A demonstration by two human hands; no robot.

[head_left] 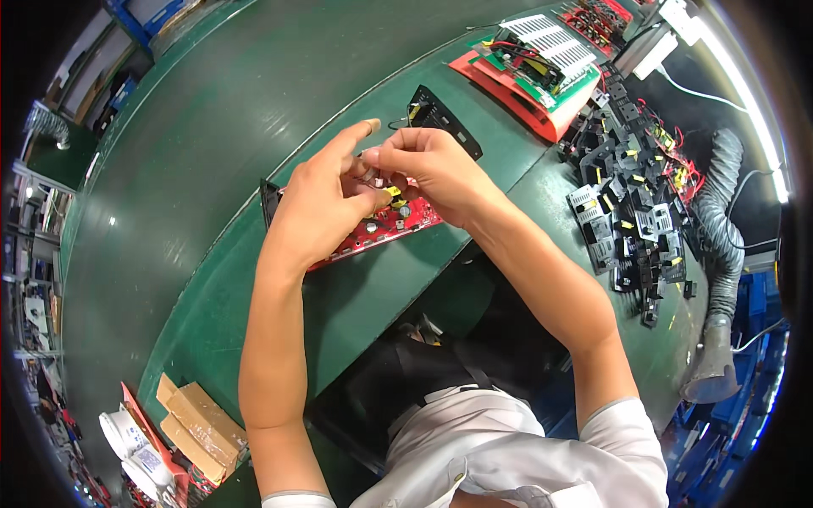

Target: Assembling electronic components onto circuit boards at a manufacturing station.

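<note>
A red circuit board [400, 222] with round capacitors and a yellow part lies on the green bench beneath my hands. My left hand [318, 199] is over its left part, index finger stretched out and thumb beside the yellow part. From the right comes my right hand [428, 169], its thumb and index finger pinched together close to the left fingers. What they pinch is too small to make out; thin wires show near the fingertips. Behind my right hand stands a black panel [445, 118] with slots, and a dark end plate [269, 201] shows by the board's left end.
Red trays with green boards and a white slotted metal cover [550, 42] stand at the far right. Many black plastic parts [631, 195] with wires are heaped right, beside a grey flexible duct [722, 212]. An opened cardboard box [199, 427] and white spools [140, 453] sit lower left.
</note>
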